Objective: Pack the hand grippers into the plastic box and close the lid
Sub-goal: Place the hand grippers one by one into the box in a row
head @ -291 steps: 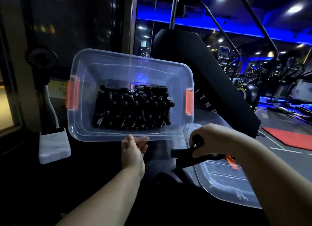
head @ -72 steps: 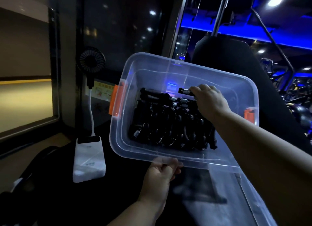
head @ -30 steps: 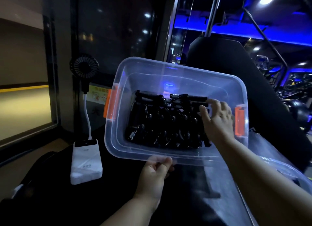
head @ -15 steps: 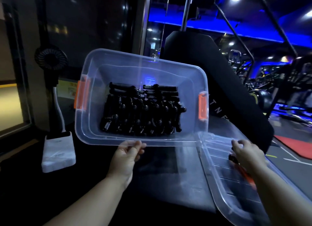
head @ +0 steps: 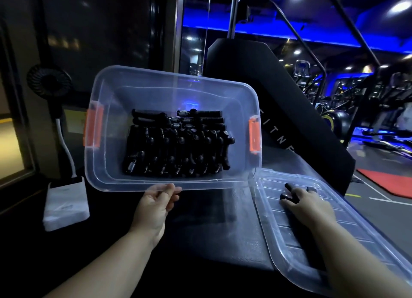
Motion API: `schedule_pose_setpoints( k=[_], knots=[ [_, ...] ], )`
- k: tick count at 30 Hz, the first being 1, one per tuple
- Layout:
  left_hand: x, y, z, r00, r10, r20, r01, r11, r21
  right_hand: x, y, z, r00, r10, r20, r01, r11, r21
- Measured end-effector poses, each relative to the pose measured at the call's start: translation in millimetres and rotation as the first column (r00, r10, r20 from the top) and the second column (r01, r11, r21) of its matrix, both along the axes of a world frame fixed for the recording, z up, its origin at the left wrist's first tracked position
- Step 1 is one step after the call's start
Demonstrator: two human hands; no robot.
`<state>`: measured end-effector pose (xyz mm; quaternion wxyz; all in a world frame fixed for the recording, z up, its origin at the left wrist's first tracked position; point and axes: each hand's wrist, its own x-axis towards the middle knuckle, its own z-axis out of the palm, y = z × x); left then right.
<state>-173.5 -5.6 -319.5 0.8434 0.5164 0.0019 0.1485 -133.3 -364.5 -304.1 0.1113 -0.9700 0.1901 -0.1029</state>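
The clear plastic box (head: pixel 178 76) with orange latches (head: pixel 254 137) is tipped up toward me, its open side facing the camera. Several black hand grippers (head: pixel 176 146) with steel springs lie packed in rows inside it. My left hand (head: pixel 153 206) pinches the box's near rim, thumb on top. The clear lid (head: pixel 281 233) lies flat at the lower right, beside the box. My right hand (head: pixel 310 206) is down on the lid, fingers curled over a black hand gripper (head: pixel 289 187) whose ends poke out past my fingertips; most of it is hidden under the hand.
A white power bank (head: pixel 65 203) with a small black fan (head: pixel 49 81) on a stalk stands to the left on the dark surface. A large black gym machine (head: pixel 278 101) rises right behind the box. Exercise machines and a red mat fill the far right.
My right hand left the box, went down to the lid at the right and now covers a gripper there. The view swung right. My left hand kept its hold on the rim.
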Motion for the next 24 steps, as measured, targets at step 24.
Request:
schedule_pose_setpoints(
  k=[24],
  knots=[
    [-2.1,0.2,3.9,1.0,-0.007,-0.022,0.007,1.0,0.01,-14.8,44.1,87.9,0.889,-0.18,0.422,-0.423,0.035,0.905]
  ],
)
